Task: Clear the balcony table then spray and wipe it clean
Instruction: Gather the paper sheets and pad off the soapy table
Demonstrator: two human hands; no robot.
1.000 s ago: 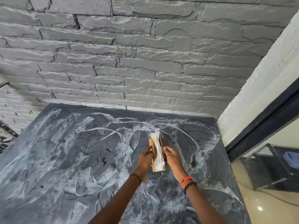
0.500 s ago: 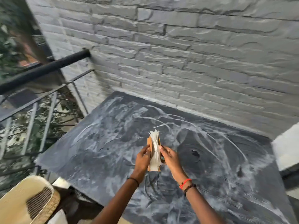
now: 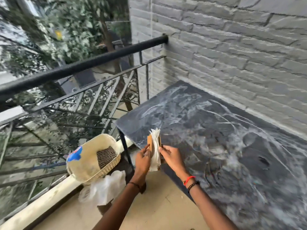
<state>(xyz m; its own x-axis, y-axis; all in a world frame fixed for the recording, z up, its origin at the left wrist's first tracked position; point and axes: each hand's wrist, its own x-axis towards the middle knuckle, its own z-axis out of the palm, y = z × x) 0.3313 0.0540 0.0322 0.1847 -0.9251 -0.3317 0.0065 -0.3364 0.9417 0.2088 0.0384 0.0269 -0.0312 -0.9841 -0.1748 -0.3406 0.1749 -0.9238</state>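
Note:
A wooden napkin holder (image 3: 150, 143) stuffed with white paper napkins (image 3: 155, 146) is held upright between both my hands, above the table's near left corner. My left hand (image 3: 142, 161) grips its left side and my right hand (image 3: 172, 159) pinches its right side. The dark slate balcony table (image 3: 224, 138) stands against the grey brick wall and is smeared all over with white streaks.
A woven cream basket (image 3: 93, 156) with a blue-and-red sticker sits to the left, beside the table leg (image 3: 126, 151). White plastic bags (image 3: 103, 188) lie under it. A black metal railing (image 3: 74, 68) runs along the left. The grey brick wall (image 3: 232, 55) bounds the table's far side.
The view has swung left, bringing the railing, basket and floor into sight. The holder, still in both hands, now sits over the table's left corner instead of its middle.

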